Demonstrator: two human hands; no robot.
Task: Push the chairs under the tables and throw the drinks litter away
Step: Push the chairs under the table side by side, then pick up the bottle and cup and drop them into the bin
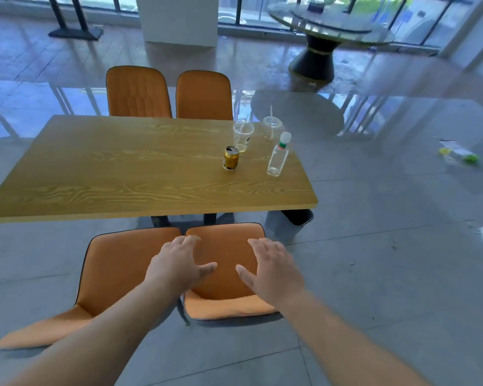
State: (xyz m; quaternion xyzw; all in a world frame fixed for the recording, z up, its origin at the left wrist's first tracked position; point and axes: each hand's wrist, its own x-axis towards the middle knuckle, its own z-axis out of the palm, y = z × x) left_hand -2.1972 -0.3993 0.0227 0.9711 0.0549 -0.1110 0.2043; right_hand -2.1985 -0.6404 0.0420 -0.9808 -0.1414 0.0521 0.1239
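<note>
A wooden table (123,168) carries a gold can (231,157), a clear plastic bottle (278,156) and two clear plastic cups (243,135) (272,126) with straws near its right end. Two orange chairs stand on my side: the right one (226,254) and the left one (117,268), both pulled out from the table. My left hand (179,264) and my right hand (271,267) hover with fingers spread over the right chair's backrest, holding nothing. Two more orange chairs (138,91) (204,94) stand tucked in at the far side.
A grey bin (289,227) stands on the floor under the table's right corner. Litter (457,154) lies on the floor at the right. A round glass table (329,26) on a black pedestal and a white pillar (179,19) stand at the back.
</note>
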